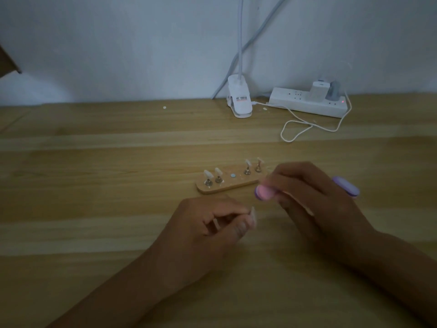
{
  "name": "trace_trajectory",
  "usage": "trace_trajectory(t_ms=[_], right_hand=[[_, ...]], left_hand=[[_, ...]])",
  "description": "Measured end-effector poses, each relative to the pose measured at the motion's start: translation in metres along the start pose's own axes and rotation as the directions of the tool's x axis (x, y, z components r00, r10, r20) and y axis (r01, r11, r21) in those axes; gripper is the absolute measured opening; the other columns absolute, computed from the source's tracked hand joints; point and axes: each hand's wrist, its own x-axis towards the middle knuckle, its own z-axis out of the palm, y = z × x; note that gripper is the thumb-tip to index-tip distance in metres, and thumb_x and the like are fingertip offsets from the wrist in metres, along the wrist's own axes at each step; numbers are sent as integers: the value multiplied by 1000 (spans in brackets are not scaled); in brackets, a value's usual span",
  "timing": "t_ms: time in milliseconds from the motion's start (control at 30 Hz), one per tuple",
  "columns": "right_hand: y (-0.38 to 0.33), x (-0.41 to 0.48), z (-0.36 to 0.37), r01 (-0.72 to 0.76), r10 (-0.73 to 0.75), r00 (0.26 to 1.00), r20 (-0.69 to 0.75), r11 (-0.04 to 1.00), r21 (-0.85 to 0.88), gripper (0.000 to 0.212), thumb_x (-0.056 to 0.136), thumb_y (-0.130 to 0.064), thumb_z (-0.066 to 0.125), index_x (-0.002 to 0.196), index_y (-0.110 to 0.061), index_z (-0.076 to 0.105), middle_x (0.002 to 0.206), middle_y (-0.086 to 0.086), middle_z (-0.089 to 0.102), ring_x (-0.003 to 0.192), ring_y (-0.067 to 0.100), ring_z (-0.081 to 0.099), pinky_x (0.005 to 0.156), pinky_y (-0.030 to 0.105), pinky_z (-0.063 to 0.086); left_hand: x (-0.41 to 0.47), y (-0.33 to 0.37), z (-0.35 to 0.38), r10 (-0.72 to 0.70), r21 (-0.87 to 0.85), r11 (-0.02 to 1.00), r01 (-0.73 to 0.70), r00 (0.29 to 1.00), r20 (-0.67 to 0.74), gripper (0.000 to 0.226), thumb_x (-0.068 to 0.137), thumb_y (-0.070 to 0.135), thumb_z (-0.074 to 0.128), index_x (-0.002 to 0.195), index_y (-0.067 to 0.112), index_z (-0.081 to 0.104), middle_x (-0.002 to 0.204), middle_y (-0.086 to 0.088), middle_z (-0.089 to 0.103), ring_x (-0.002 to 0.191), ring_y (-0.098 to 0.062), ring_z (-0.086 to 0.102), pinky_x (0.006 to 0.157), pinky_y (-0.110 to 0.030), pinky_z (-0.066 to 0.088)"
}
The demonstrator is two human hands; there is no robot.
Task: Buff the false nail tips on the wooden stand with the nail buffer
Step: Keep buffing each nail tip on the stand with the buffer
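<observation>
Left hand and right hand meet low over the table, just in front of the wooden stand, where four false nail tips stand on pegs. Right hand's fingers wrap the purple-and-pink nail buffer, pink end aimed left. Left thumb and fingertips pinch one loose tip; so slight a hold could let it flick away or bend under a hard stroke.

You've got dim light here: a pale wooden table meets a plain white wall, with a clip lamp and a power strip at its far edge.
</observation>
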Motion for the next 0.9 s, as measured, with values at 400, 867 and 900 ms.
trace_trajectory(t_ms=[400,867,900], right_hand=[[-2,-7,3,51,-56,998,-37,989,-138,20,99,-20,57,112,-20,72,112,-5,63,104,2,60,95,8,39],[-2,-6,5,188,-192,980,-43,978,-96,26,100,-13,56,122,-25,64,116,-2,59,93,12,63,87,11,41],[2,-2,4,171,-183,980,-82,976,-131,25,97,-11,58,120,-20,64,112,1,61,95,10,62,90,7,37]], left_hand=[[2,4,1,48,107,994,-36,992,-115,9,85,24,69,86,23,78,68,12,64,61,-3,58,56,-12,40],[0,4,2,84,114,991,-75,993,-82,7,85,22,71,84,21,78,74,11,67,68,-4,62,57,-31,49],[0,4,3,68,111,992,-57,993,-101,7,83,19,71,84,21,78,74,12,67,68,-3,63,56,-32,48]])
